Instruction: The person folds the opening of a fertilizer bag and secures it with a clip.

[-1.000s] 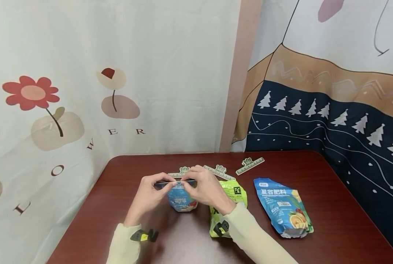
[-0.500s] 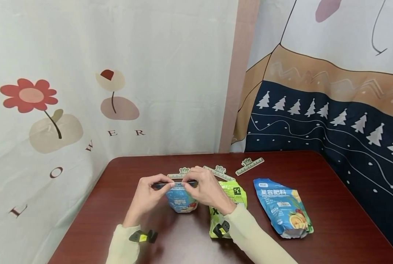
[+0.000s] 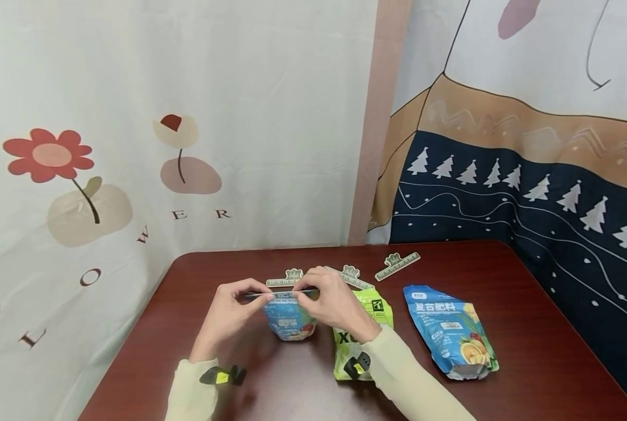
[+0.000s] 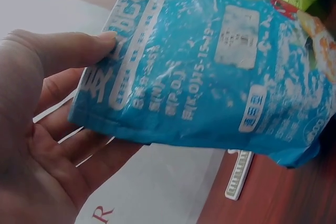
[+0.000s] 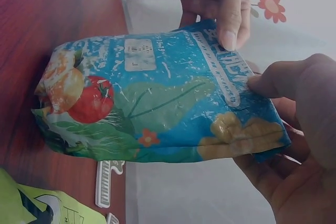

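A blue pouch (image 3: 290, 318) with Chinese lettering stands upright at the table's middle, its top edge folded over. My left hand (image 3: 230, 313) pinches the left part of that edge between thumb and fingers. On the other side, my right hand (image 3: 333, 299) pinches the right part the same way. In the left wrist view, the left thumb lies over the front of the pouch (image 4: 184, 72), fingers behind it. The right wrist view shows vegetables printed on the pouch (image 5: 157, 98), with both thumbs on its upper front.
A green pouch (image 3: 375, 310) lies partly under my right forearm. Farther right lies a second blue pouch (image 3: 450, 333). Along the back are three ruler-patterned clips: one behind the held pouch (image 3: 284, 283), one mid-back (image 3: 352, 276), one right (image 3: 397, 266). Printed curtains hang behind the table.
My two hands have slid slightly apart along the pouch's top edge, the left one moving left. Both keep their pinch, and the pouch stays in nearly the same place.
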Action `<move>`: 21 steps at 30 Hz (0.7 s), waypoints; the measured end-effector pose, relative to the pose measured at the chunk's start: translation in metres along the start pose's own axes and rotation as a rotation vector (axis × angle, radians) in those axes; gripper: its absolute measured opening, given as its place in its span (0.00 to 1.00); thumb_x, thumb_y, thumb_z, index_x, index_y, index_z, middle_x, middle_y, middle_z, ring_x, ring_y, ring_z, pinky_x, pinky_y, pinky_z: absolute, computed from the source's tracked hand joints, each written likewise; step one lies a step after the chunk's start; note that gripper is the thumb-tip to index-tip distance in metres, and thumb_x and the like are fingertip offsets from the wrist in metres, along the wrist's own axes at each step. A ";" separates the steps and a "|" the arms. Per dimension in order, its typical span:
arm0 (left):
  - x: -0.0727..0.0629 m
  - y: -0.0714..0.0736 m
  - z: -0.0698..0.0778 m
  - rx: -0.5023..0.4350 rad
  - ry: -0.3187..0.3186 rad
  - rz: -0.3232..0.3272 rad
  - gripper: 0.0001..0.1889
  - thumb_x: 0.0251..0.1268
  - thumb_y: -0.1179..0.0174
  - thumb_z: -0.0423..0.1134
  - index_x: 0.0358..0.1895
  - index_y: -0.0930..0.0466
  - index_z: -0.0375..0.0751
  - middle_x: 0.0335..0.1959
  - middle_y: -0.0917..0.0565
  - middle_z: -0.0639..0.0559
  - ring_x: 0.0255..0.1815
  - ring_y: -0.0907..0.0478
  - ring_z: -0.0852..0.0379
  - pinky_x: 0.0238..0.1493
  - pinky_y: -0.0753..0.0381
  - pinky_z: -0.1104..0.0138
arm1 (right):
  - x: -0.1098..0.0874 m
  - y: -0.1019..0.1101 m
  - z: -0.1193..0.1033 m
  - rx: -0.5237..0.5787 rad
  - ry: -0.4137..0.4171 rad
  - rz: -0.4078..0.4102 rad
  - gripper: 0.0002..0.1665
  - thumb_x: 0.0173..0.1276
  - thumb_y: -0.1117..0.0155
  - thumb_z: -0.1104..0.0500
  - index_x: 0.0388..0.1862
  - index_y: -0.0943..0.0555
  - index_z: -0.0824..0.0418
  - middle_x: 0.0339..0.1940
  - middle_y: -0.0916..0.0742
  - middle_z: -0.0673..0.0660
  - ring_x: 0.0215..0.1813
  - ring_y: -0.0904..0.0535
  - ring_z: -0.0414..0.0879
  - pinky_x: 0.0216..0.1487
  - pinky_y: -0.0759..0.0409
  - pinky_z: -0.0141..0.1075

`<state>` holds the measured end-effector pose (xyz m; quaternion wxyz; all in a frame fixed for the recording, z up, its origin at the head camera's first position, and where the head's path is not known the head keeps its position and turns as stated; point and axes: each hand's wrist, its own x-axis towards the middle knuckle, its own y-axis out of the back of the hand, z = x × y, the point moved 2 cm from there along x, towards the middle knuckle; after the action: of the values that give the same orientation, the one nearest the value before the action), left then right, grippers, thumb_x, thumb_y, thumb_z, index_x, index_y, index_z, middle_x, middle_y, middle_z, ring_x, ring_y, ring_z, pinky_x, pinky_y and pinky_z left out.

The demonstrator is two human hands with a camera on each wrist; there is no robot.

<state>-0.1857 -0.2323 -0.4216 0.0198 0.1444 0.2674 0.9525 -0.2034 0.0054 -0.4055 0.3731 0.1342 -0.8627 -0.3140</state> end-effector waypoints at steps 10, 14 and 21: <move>0.001 0.004 -0.002 -0.006 -0.021 0.007 0.03 0.64 0.28 0.46 0.36 0.10 0.54 0.33 0.10 0.54 0.30 0.17 0.56 0.34 0.18 0.68 | -0.004 -0.001 0.003 0.030 -0.006 0.057 0.04 0.67 0.29 0.61 0.33 0.12 0.51 0.32 0.12 0.44 0.41 0.19 0.37 0.46 0.20 0.33; 0.001 0.003 0.000 -0.017 -0.038 0.005 0.04 0.64 0.27 0.45 0.36 0.10 0.52 0.32 0.11 0.55 0.31 0.16 0.53 0.34 0.18 0.68 | -0.006 -0.001 0.003 0.020 0.024 0.093 0.05 0.66 0.29 0.62 0.32 0.12 0.52 0.29 0.13 0.44 0.37 0.22 0.37 0.44 0.22 0.34; 0.001 0.003 -0.002 -0.034 -0.004 0.001 0.04 0.64 0.28 0.46 0.36 0.11 0.52 0.33 0.11 0.53 0.31 0.17 0.57 0.34 0.18 0.68 | -0.006 0.000 0.004 0.036 -0.004 0.068 0.05 0.67 0.29 0.61 0.34 0.11 0.50 0.31 0.12 0.43 0.38 0.21 0.36 0.39 0.22 0.29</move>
<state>-0.1868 -0.2357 -0.4216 0.0223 0.1459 0.2512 0.9566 -0.2022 0.0099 -0.4112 0.3796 0.1109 -0.8729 -0.2859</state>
